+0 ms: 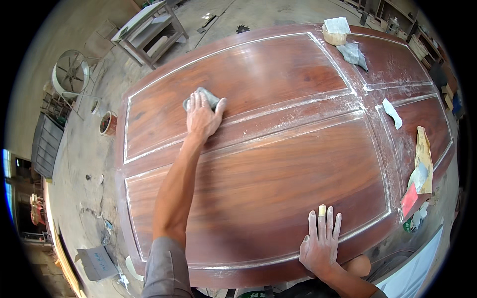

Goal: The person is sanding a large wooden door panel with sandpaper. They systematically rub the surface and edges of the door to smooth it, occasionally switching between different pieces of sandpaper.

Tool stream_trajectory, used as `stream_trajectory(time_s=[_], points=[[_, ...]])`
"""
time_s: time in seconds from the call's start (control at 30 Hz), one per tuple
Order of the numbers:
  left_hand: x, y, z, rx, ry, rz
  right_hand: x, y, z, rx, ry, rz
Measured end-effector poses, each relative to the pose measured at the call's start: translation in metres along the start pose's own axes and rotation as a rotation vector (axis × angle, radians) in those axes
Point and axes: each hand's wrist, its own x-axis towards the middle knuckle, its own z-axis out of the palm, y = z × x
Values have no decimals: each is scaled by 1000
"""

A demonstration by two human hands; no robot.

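Note:
A large reddish-brown wooden panel door (278,164) lies flat before me, with white dust along the grooves of its raised panels. On the far left panel my left hand (202,116) presses down on a grey pad (210,98), fingers over its top; the pad's edges show beside and beyond the fingers. My right hand (320,246) rests palm down near the door's near edge, right of the middle. Its fingers are stretched out and hold nothing, and one has yellow tape round its tip.
A pale bowl (334,38), a crumpled grey cloth (353,54), a curled pale strip (392,114) and a tan paper sheet (424,154) lie on the door's right side. Around it stand a workbench (149,27), a fan (70,73), a bucket (108,124) and a box (98,263).

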Motion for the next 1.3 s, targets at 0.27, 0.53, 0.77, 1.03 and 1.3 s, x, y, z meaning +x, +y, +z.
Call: stream_trajectory(time_s=[0.27, 0.53, 0.77, 1.03, 1.3], points=[[15, 101, 22, -248, -145, 295, -4, -5, 4, -50, 18, -13], [-59, -137, -87, -177, -129, -51, -8, -12, 3, -115, 75, -29], [-147, -83, -43, -240, 74, 221, -9, -14, 14, -123, 94, -44], [-198, -270, -111, -24, 270, -225, -8, -19, 13, -134, 66, -13], [-195, -113, -67, -175, 200, -45, -17, -9, 13, -172, 76, -11]])
